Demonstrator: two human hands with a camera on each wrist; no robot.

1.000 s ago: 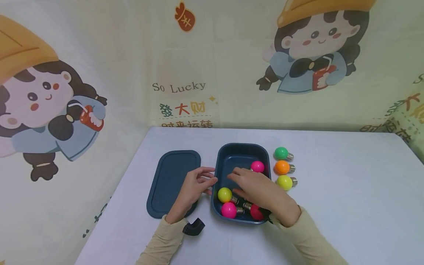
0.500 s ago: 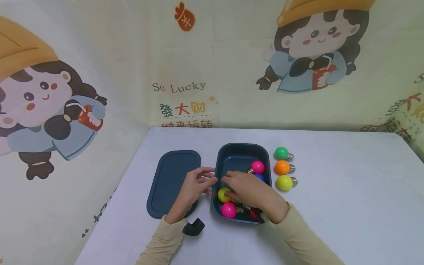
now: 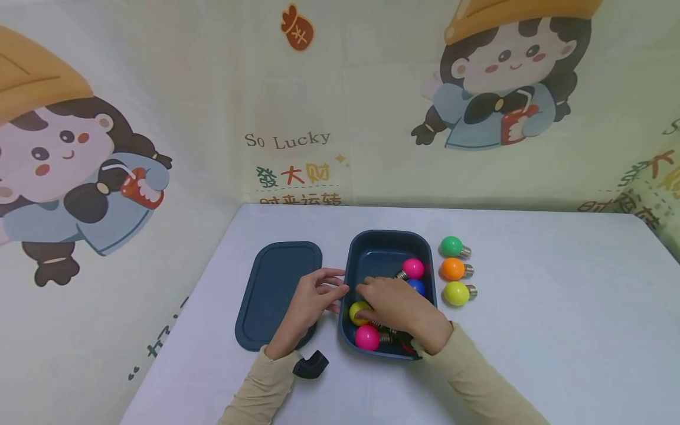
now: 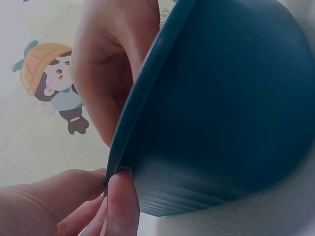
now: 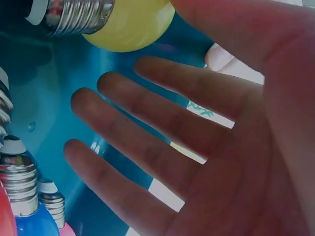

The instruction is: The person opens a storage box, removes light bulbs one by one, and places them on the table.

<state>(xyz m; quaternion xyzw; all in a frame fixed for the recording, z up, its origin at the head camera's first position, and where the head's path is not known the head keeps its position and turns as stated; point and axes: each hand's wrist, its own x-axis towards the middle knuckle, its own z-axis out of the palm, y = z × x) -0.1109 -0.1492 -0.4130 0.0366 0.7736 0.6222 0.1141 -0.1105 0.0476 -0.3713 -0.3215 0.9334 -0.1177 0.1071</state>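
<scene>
In the head view, a dark blue box [image 3: 390,239] holds several colored light bulbs. My left hand [image 3: 313,295] is at its left wall; the left wrist view shows the rim between its fingertips. My right hand [image 3: 401,307] reaches into the box with four fingers stretched, its thumb at a yellow bulb [image 3: 358,313]. In the right wrist view those fingers [image 5: 147,147] are straight and spread below that yellow bulb [image 5: 133,27]. A pink bulb [image 3: 367,337] lies in the near left corner. Another pink bulb [image 3: 413,268] and a blue bulb [image 3: 417,287] lie along the right wall.
Left of the box lies a flat blue lid [image 3: 276,295], partly under my left forearm. A green bulb [image 3: 451,246], an orange bulb [image 3: 453,268] and a yellow bulb [image 3: 455,293] line up right of the box. Everything stands on a white table [image 3: 552,319] before a patterned cloth.
My right hand has shifted left and toward me inside the box, over to the yellow bulb. The blue bulb has come into sight. The left hand has stayed put.
</scene>
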